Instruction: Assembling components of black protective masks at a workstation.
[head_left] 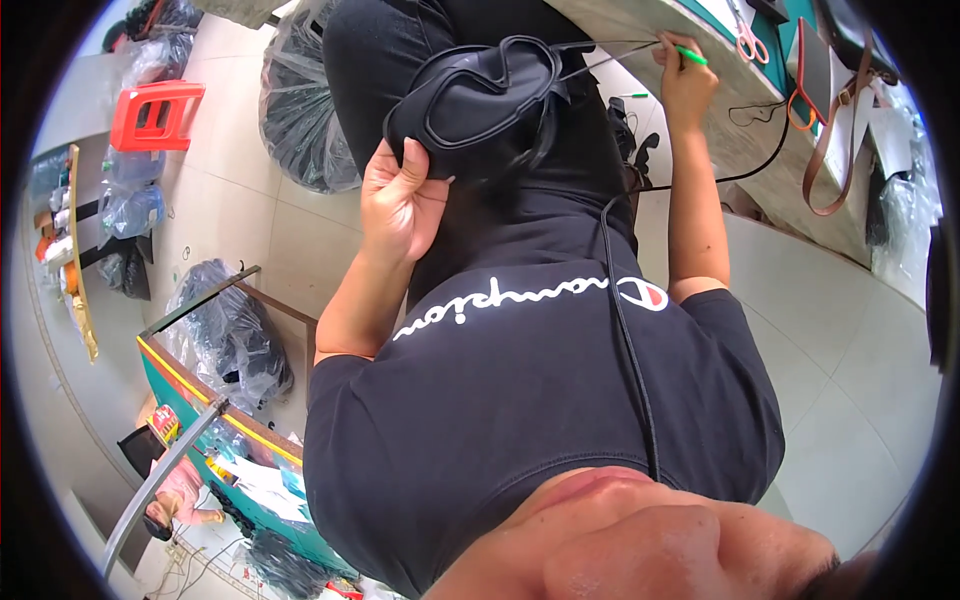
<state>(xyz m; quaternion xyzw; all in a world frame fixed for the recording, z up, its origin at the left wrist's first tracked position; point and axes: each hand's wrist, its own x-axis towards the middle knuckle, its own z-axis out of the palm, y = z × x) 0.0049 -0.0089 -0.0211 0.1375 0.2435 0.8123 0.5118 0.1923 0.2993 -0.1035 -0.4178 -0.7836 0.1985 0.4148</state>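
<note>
A soft black sewn piece (485,95) with raised, piped curved edges lies across my lap, perhaps part of a bag. My left hand (405,195) is closed on its near left edge, thumb on top. Out to the right, beside the table edge, my right hand (690,95) is closed round a slim tool with a bright green handle (690,56). Thin dark cords (615,45) run taut from the black piece to my right fingertips. The tool's tip is too small to make out.
On the table (700,25) at right lie pink-handled scissors (750,45) and a brown strap (845,150). A clear plastic bag with dark contents (305,110) stands left of my legs. Farther left are a red stool (155,115) and a green-sided bench (230,430); a person (180,495) is beyond.
</note>
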